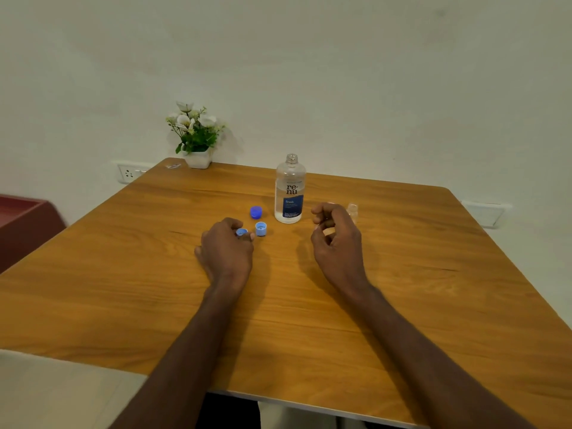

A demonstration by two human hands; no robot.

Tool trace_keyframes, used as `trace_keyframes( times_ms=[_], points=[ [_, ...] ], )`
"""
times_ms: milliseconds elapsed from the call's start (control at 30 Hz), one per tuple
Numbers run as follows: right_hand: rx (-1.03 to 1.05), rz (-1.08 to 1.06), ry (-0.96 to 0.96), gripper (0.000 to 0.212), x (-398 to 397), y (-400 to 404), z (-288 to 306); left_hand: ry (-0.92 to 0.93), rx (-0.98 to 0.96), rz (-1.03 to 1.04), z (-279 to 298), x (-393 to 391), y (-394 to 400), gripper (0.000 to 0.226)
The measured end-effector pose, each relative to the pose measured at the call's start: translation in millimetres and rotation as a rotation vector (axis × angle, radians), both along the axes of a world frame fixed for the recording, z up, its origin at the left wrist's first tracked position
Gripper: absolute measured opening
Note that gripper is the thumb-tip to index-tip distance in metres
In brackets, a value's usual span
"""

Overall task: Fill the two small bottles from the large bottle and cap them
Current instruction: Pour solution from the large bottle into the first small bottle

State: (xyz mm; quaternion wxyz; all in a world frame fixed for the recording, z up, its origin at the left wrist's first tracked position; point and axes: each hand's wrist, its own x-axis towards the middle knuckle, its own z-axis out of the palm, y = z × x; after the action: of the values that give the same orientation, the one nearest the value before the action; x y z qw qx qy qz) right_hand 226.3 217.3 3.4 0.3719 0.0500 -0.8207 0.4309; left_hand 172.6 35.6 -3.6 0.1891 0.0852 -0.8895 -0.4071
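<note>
I pinch a cap [241,232] in my left hand [227,249].
My right hand [335,233], loosely curled and holding nothing, could bump the small bottle [353,212] over.

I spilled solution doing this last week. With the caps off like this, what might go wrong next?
1. The large bottle stands uncapped between both hands; a bump from the right hand might tip it and spill.
2. The small bottle is mostly hidden behind the right hand, so it could be knocked over.
3. The left hand touches one light blue cap; the other light blue cap and the dark blue cap lie loose and could get mixed up.
</note>
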Motion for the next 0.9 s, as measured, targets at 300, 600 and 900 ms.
trace_keyframes(
  times_ms=[300, 600, 900],
  points=[
    [0.023, -0.029, -0.084, 0.034, -4, 4, -6, -0.01, -0.098, -0.164, 1, -10, 6, 0.056],
    [0.03, -0.016, -0.14, 0.028, -5, 3, -6, 0.004, -0.084, -0.172, 3, -15, 8, 0.035],
    [0.065, -0.058, -0.119, 0.023, -3, -2, 1, 0.018, -0.054, -0.104, 4, -15, 6, 0.048]
  ],
)
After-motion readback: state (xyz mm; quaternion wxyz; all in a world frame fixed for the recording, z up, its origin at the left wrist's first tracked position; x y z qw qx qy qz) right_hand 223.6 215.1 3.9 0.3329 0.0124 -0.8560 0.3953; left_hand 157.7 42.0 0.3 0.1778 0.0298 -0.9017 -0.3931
